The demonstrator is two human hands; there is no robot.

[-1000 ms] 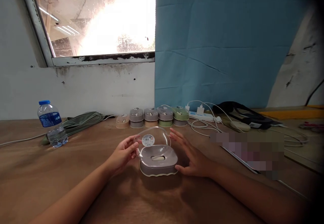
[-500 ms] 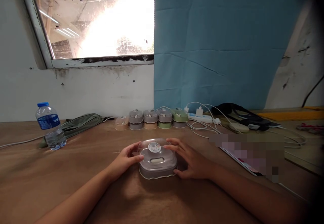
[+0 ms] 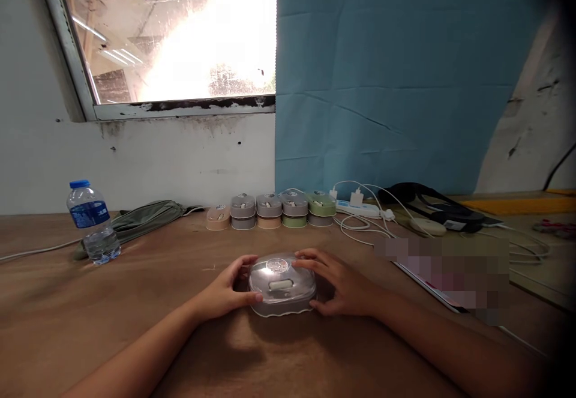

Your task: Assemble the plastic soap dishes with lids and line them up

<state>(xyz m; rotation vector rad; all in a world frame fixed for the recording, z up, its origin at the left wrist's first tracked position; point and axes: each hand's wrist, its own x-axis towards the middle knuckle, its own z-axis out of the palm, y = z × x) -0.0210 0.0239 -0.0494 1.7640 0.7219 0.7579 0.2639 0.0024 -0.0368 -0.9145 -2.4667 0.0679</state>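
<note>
A grey plastic box [image 3: 288, 308] with a clear domed lid stands on the table in front of me. Its lid carries a round sticker that catches the light, and a pale oblong shape shows at the lid's middle. My left hand [image 3: 229, 290] grips the box's left end, thumb at the front and fingers behind. At the other end, my right hand [image 3: 339, 284] has its fingertips on the lid's back right and its thumb low on the side. Both hands hold the same box between them.
Similar boxes [image 3: 269, 206] in grey, tan and green stand along the wall, most stacked in pairs. A water bottle [image 3: 93, 224] and a dark green cloth bag [image 3: 150, 221] are at left. On the right lie a power strip [image 3: 360, 208], cables, a black strap-like item [image 3: 432, 209] and a partly blurred flat device.
The box's lid has tilted or settled lower at the back, so its sticker now glares. My left hand's thumb has shifted right, further onto the front. The view has moved slightly.
</note>
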